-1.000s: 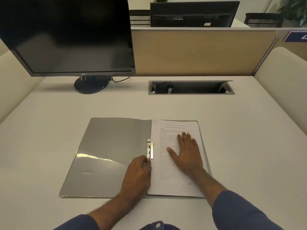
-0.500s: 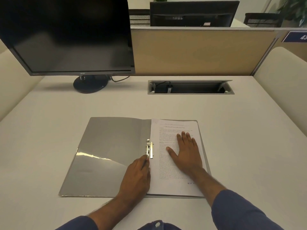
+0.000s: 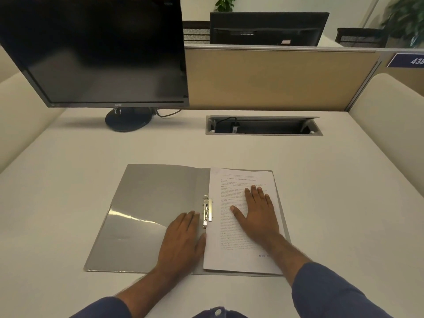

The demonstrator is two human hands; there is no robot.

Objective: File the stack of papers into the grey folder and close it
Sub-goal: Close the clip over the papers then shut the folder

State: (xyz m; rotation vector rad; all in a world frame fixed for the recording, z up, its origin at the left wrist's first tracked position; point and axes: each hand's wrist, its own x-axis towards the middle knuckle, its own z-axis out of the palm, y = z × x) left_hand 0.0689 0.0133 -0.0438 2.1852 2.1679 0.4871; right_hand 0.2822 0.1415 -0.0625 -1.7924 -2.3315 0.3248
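Note:
The grey folder [image 3: 151, 203] lies open and flat on the desk in front of me. The stack of printed papers [image 3: 238, 249] rests on its right half. A metal clip [image 3: 207, 211] sits along the spine over the papers' left edge. My right hand [image 3: 257, 214] lies flat on the papers with its fingers spread. My left hand [image 3: 183, 239] rests flat on the left cover just left of the clip, its thumb at the papers' edge, holding nothing.
A dark monitor [image 3: 91, 53] on a round stand [image 3: 128, 119] occupies the back left. A cable tray opening [image 3: 263, 126] is set into the desk at the back centre. A tan partition [image 3: 275, 79] closes the far edge, and padded side walls flank the desk.
My left hand has opened from a curled grip at the clip's lower end and now lies flat on the left cover. The right hand has stayed put on the papers.

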